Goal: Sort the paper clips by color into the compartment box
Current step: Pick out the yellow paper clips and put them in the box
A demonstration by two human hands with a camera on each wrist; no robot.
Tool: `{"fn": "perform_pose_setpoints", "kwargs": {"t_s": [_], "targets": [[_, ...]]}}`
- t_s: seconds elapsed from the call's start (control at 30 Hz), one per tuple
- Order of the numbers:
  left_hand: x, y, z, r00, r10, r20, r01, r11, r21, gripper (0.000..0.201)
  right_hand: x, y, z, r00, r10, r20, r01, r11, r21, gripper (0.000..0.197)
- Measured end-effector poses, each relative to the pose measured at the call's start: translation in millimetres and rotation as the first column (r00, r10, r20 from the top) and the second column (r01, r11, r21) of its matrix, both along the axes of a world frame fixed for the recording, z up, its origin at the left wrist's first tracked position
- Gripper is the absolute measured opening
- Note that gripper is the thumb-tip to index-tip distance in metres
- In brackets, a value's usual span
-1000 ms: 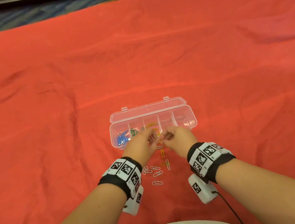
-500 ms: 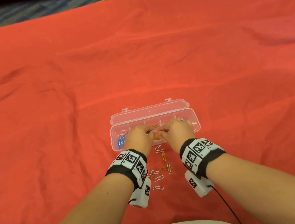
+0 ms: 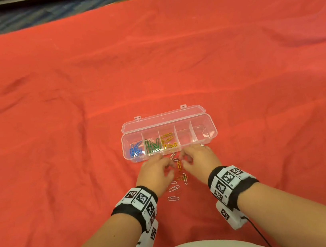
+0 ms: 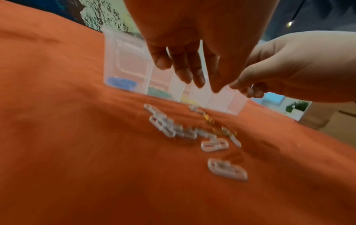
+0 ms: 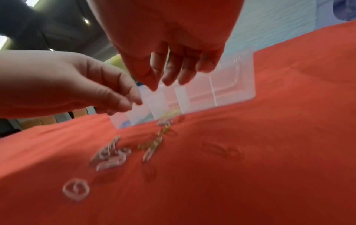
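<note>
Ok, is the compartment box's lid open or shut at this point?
Open. The lid is folded back behind the compartment box, so the blue, green and yellow clips in the left three compartments lie uncovered.

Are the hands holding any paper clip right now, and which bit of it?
No. The left hand and right hand hang over the loose paper clips with fingers loosely curled, and nothing shows between the fingertips.

Blurred: loose white and yellow wire paper clips on red cloth, wrist views.
Hidden: left hand covers some clips.
</note>
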State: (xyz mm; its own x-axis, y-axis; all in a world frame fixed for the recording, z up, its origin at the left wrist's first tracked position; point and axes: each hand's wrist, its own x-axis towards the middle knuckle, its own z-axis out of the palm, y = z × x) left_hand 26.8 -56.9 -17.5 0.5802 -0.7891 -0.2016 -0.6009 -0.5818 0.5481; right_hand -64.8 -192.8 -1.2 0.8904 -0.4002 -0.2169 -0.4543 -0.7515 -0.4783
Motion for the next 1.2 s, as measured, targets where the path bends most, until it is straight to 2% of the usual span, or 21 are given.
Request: {"fn": "perform_pose_setpoints", "kwargs": {"t_s": [0.1, 0.2, 0.37, 0.6, 0.8, 0.97, 1.13, 1.2], "targets": [[-8.4, 9.3, -10.4, 0.998, -0.064, 0.006, 0.062, 0.986, 0.157, 0.016, -6.5, 3.3, -12.1, 0.981, 0.083, -0.176, -0.084, 0.996, 0.003, 0.037], [-12.6, 12.9, -15.2, 0.999, -0.049, 0.016, 0.046, 0.989, 0.142, 0.022, -8.7, 4.5, -21.0, 0.961, 0.145, -0.234, -0.158, 0.987, -0.035, 0.049], [-18.8, 7.4, -20.3, 0.992, -0.123, 0.002, 0.121, 0.981, 0.154, 0.026, -10.5, -2.6, -28.1, 0.969, 0.1, -0.228, -0.121, 0.99, -0.079, 0.038], [-19.3, -4.3, -24.0, 0.997, -0.027, 0.066, 0.016, 0.986, 0.167, 0.013, -22.7, -17.7, -31.1, 0.983, 0.009, -0.184, -0.028, 0.995, -0.099, 0.026], [-20.7, -8.0, -24.4, 0.997, 0.055, 0.055, -0.063, 0.985, 0.158, 0.021, -24.8, -22.8, -27.8, 0.977, 0.037, -0.209, -0.064, 0.99, -0.124, 0.019], [-22.8, -12.6, -22.6, 0.997, 0.059, 0.05, -0.068, 0.978, 0.197, 0.009, -25.0, -21.0, -26.3, 0.975, 0.045, -0.22, -0.073, 0.99, -0.118, 0.017], [-22.9, -10.6, -19.5, 0.998, 0.069, 0.01, -0.07, 0.977, 0.202, 0.007, -25.2, -22.6, -23.5, 0.967, 0.044, -0.251, -0.048, 0.999, -0.007, 0.014], [-22.3, -9.0, -17.2, 0.997, 0.082, -0.008, -0.079, 0.98, 0.183, 0.005, -25.3, -22.0, -22.9, 0.972, -0.014, -0.233, 0.036, 0.995, 0.09, 0.012]]}}
